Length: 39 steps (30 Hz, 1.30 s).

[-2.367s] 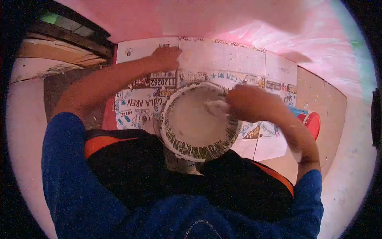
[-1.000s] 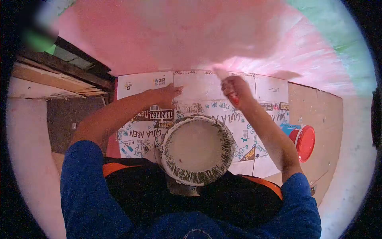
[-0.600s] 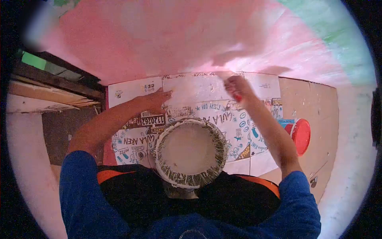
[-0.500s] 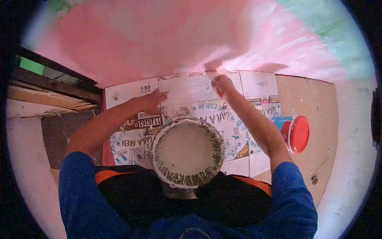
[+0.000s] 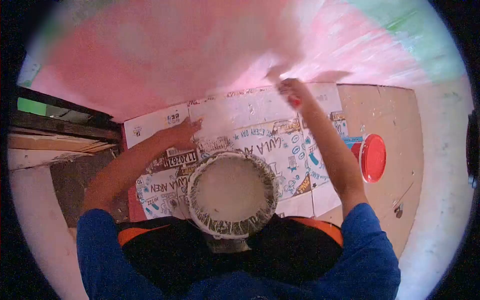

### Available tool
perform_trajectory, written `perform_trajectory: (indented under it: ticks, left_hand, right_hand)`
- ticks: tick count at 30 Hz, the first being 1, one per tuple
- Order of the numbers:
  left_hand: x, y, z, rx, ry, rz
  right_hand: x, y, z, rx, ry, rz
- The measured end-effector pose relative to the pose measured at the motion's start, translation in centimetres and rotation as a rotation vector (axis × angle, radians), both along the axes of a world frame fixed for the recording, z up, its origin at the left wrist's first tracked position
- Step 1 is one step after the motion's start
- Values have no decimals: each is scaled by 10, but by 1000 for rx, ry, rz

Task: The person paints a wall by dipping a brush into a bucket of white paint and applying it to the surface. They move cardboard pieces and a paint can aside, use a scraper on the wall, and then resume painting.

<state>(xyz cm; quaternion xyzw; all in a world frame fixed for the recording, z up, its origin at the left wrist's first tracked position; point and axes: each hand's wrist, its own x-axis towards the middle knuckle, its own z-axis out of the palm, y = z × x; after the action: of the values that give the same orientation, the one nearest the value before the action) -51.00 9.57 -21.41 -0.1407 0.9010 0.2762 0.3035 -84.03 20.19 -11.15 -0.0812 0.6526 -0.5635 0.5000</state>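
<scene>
My right hand [image 5: 294,92] is closed around a paintbrush [image 5: 296,102] with a red handle. The brush's head meets the foot of the pink wall [image 5: 200,55], where motion blurs it. My left hand [image 5: 187,134] hovers over the printed cardboard [image 5: 220,117] with its fingers stretched out and nothing in them. Between my legs stands a bucket [image 5: 232,192] of whitish paint, its rim streaked with drips.
A small tub with a red lid [image 5: 373,158] lies on its side right of my right forearm, on brown cardboard [image 5: 395,105]. Dark wooden beams [image 5: 65,117] stand at the left. A pale wall [image 5: 442,165] rises at the right.
My right hand has moved slightly right and up along the wall's foot with the paintbrush. The view has shifted a little; my left hand stays outstretched over the cardboard.
</scene>
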Motion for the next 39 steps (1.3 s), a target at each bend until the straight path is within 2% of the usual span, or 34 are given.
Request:
perform_trajectory:
  ticks: [1,3,4,6,7,9,11,12,13,14,16,17,19,21,22,24,25,26,27,28,29,31,33,34,35,36,37,39]
  left_hand:
    - [-1,3,1,-29,-29,-20]
    - [-3,3,1,-61,-42,-26]
    - [-3,2,0,-54,-52,-2]
    - [-2,-3,-3,-53,-59,7]
    - [0,-5,-9,-58,-37,-23]
    - [-3,-8,-8,-71,-13,-35]
    - [-2,-6,-5,-43,-51,-4]
    - [0,-6,-7,-36,-57,-1]
    - [-1,-7,-9,-50,-50,-6]
    - [-1,-4,-12,-56,-45,-15]
    - [-3,-1,-3,-47,-37,5]
    - [-5,-2,6,-44,-35,12]
    - [-12,-2,23,-24,-79,49]
    - [-21,0,27,1,-121,88]
    - [-22,-1,25,-5,-157,31]
    - [-19,-4,12,-13,-197,-24]
    - [-13,-3,0,-52,-159,-60]
    - [-12,-3,-7,-96,-106,-75]
    - [-11,1,-4,-88,-98,-54]
    - [-10,4,3,-76,-81,-26]
    - [-9,3,9,-74,-68,-6]
    - [-7,-1,-2,-93,-47,-24]
    - [-6,-3,-6,-110,-26,-18]
    - [-11,-2,-2,-88,-63,-30]
    - [-12,-1,2,-66,-104,-37]
    - [-12,2,5,-70,-122,-13]
    - [-14,3,6,-84,-145,-23]
    - [-12,7,-3,-86,-190,-35]
  right_hand:
    - [-41,0,-30,-72,-213,55]
    - [-85,14,-14,-51,-397,296]
    - [-66,10,-6,-48,-391,299]
    - [-23,10,-1,294,124,100]
    - [-72,5,-84,58,-161,295]
    - [-91,-29,-124,48,-280,175]
    - [-15,-7,-1,77,48,-38]
    - [-43,0,-4,-24,-61,72]
    - [-43,13,40,-98,-286,142]
    - [-55,18,52,-66,-243,124]
    - [-59,28,49,47,-150,87]
    - [-61,32,28,104,-70,88]
    - [-97,29,-77,86,-185,148]
    - [-66,7,-92,158,58,132]
    - [-61,2,-84,155,60,123]
    - [-48,-10,-40,54,-161,-47]
    - [-42,2,-5,42,-132,9]
    - [-76,16,-17,-204,-381,177]
    - [-76,25,15,-238,-463,110]
    - [-67,31,51,-132,-305,98]
    - [-73,32,48,-136,-306,100]
    - [-80,39,28,-12,-457,252]
    - [-37,25,-24,99,0,415]
    - [-38,14,-85,-3,-199,430]
    - [-1,0,-78,-6,-323,407]
    - [12,-23,-100,-169,-228,485]
    - [33,-32,-75,-180,-244,505]
    - [78,-31,34,-173,-484,175]
